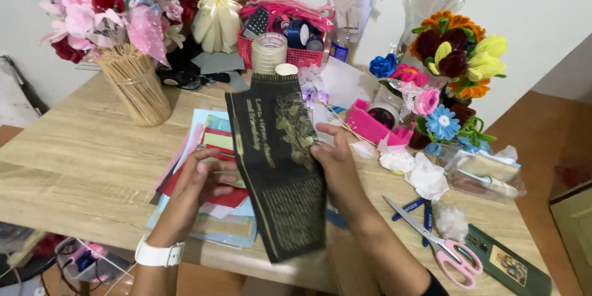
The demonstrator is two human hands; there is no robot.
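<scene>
A long black sheet of wrapping paper with gold print [280, 166] is held upright over the wooden table [80, 154]. My right hand [333, 157] grips its right edge. My left hand [200, 179], with a white wrist band, holds its left edge from behind, partly hidden by the sheet. Under both hands lies a stack of coloured paper sheets [213, 206] in pink, red, blue and cream.
Pink-handled scissors [441, 246] and blue pliers [419, 213] lie at the right. Further right stand a pipe-cleaner flower bouquet [456, 61] and a pink tray [373, 126]. A cup of wooden sticks [135, 83], a red basket [290, 43] and a tape roll [269, 52] stand behind.
</scene>
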